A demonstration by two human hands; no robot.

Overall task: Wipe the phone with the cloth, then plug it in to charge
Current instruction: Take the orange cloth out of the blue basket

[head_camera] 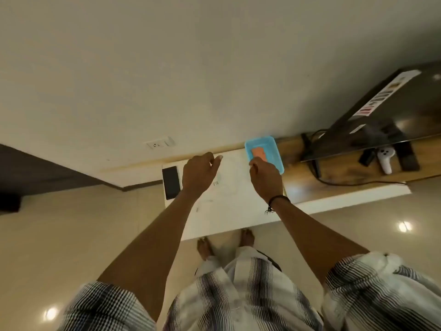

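Head view: a person is standing at a white table (238, 211) against the wall, with a TV (393, 111) standing to the right. A blue tray (274, 150) is sitting at the table's back edge, and the black phone (170, 182) is lying flat well left of it. The left hand (199, 173) is hovering just beside the phone, fingers loosely curled, holding nothing. The right hand (265, 175) is reaching into the tray at the orange cloth (259, 152); whether it is pinching the cloth cannot be told.

A loose white shirt (248, 297) with thin dark stripes is worn, short sleeves (372, 283) bunched up above the elbows. 1 black thread band (279, 199), ends dangling, is tied round the right wrist. The left hand (198, 173), right hand (266, 180) and 2 feet (204, 247) are left bare.
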